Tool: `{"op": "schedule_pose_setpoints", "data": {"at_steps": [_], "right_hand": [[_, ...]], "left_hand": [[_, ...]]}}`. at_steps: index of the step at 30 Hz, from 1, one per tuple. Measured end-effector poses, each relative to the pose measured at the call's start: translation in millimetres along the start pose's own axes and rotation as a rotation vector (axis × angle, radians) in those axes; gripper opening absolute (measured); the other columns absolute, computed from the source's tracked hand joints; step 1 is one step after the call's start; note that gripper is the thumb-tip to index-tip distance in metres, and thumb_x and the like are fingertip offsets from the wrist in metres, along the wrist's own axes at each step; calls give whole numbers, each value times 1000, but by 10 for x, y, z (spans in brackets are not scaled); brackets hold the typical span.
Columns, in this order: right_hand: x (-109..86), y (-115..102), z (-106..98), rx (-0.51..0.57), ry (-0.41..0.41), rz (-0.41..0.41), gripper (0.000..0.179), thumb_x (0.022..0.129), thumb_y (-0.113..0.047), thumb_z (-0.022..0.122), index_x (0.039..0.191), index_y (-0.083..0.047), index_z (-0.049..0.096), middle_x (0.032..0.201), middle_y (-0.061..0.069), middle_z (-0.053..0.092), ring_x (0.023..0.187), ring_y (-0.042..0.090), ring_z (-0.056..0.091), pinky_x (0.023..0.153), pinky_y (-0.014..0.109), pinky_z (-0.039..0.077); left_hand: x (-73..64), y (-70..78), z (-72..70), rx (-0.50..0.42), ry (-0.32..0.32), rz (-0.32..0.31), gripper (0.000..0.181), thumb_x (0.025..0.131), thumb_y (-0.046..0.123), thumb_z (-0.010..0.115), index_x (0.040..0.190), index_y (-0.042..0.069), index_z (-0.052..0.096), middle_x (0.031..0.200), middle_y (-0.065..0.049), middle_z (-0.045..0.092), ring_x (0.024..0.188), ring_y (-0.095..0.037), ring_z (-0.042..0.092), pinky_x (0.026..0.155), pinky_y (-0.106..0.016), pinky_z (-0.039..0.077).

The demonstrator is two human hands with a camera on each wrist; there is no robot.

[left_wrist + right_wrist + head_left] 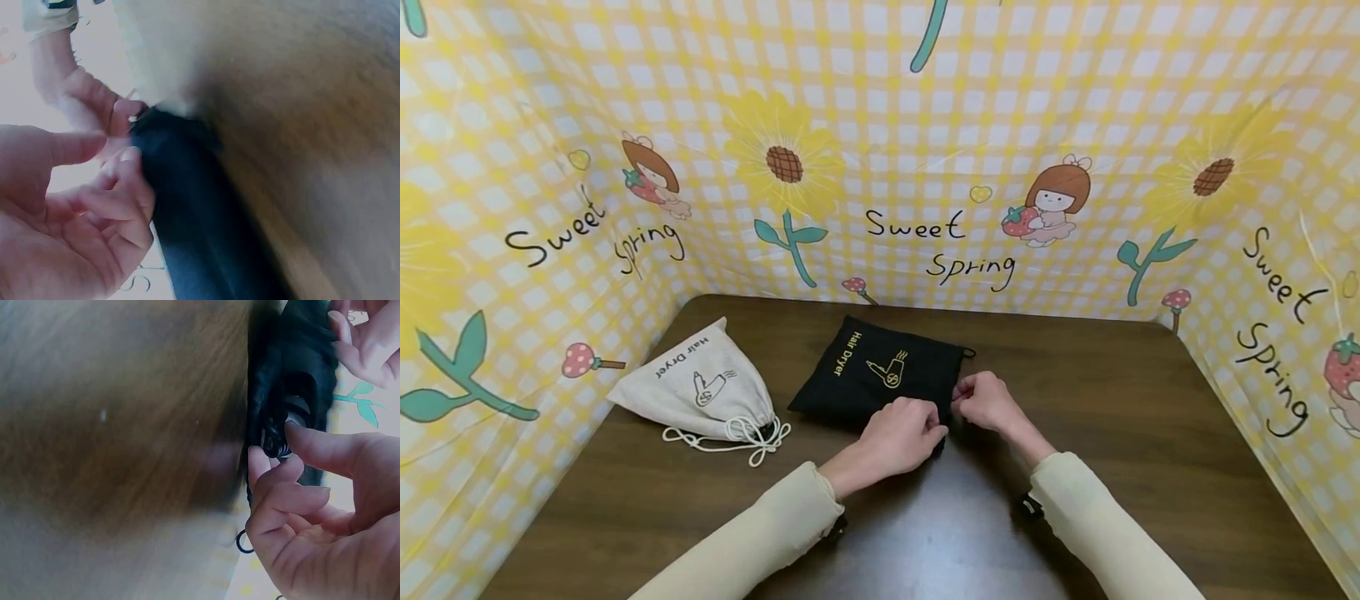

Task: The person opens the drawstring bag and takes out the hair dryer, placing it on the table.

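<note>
A black drawstring bag with "Hair Dryer" and a dryer drawing in yellow lies on the table. My left hand holds its near right edge; in the left wrist view the curled fingers touch the cloth while the thumb stands apart. At the bag's mouth on the right is my right hand. Its thumb and fingers pinch a black coiled cord in the opening, as the right wrist view shows. Behind the thumb, a greyish rounded part sits inside the bag; the rest of the contents is hidden.
To the left lies a cream drawstring bag with the same print in black, its white strings loose on the wood. A small black loop sticks out at the black bag's far right corner. Yellow checked cloth surrounds the dark wooden table.
</note>
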State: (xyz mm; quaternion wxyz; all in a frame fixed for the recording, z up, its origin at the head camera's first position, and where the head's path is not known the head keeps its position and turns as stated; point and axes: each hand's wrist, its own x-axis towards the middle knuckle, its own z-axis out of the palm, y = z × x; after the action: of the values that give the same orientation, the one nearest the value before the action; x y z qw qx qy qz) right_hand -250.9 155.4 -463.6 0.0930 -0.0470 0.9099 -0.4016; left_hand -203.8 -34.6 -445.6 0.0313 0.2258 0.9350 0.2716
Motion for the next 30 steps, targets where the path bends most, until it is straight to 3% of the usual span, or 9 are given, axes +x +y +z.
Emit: {"op": "schedule_pose_setpoints", "data": {"at_steps": [3,5,10,14,15,21,22,24,30], "right_hand": [[0,4,-4,-23,2,-12,3,87,-4,75,88,-1,76,80,2,72,76,17,63,72,34,52],[4,-3,-8,-25,0,-15,3,87,-4,74,88,-1,76,81,2,73,80,18,63,74,35,52],[11,-13,-9,-22,-4,-21,5,88,-1,71,88,-2,76,82,1,73,80,19,62,75,36,52],[18,0,5,-23,-10,-16,6,88,1,70,88,-2,76,80,1,71,77,18,62,72,35,52],[21,2,10,-24,-12,-17,6,88,1,70,89,-2,76,80,1,71,76,18,62,72,35,52],[40,20,22,-6,-25,-5,8,89,1,70,93,-2,76,84,2,71,79,18,62,75,36,53],[41,21,19,-5,-24,-5,8,89,1,70,94,-2,75,85,3,71,80,19,62,75,36,53],[48,34,8,-3,-18,4,10,89,2,69,94,-2,75,85,3,71,80,19,62,76,36,53],[55,61,-22,-27,-7,2,10,88,2,67,93,-3,75,83,3,69,80,19,61,76,36,52]], "left_hand": [[16,-106,-137,-13,32,-11,20,101,25,72,82,21,67,69,9,58,60,-9,56,53,-32,47],[56,-257,-285,-14,110,-39,17,101,24,72,85,21,69,71,9,60,63,-10,57,55,-33,48],[233,-864,-661,19,293,-174,14,101,18,67,101,6,74,93,-9,68,86,-27,65,76,-45,55],[313,-1279,-802,28,229,-284,24,105,17,58,97,-2,71,94,-18,65,91,-37,63,85,-50,51],[357,-1496,-752,3,210,-274,30,107,23,56,89,3,69,86,-14,62,84,-34,61,80,-46,51],[277,-1582,-768,-73,116,-324,46,111,26,47,67,13,49,61,-5,44,58,-26,48,64,-39,43],[214,-1420,-830,-59,98,-357,44,110,20,47,67,11,48,61,-6,45,57,-26,48,63,-40,44],[169,-1411,-817,-51,93,-360,44,110,18,46,66,11,46,58,-5,43,53,-24,45,60,-37,42],[69,-1380,-821,-16,103,-358,35,107,15,51,76,8,64,67,-6,56,62,-24,54,66,-38,46]]}}
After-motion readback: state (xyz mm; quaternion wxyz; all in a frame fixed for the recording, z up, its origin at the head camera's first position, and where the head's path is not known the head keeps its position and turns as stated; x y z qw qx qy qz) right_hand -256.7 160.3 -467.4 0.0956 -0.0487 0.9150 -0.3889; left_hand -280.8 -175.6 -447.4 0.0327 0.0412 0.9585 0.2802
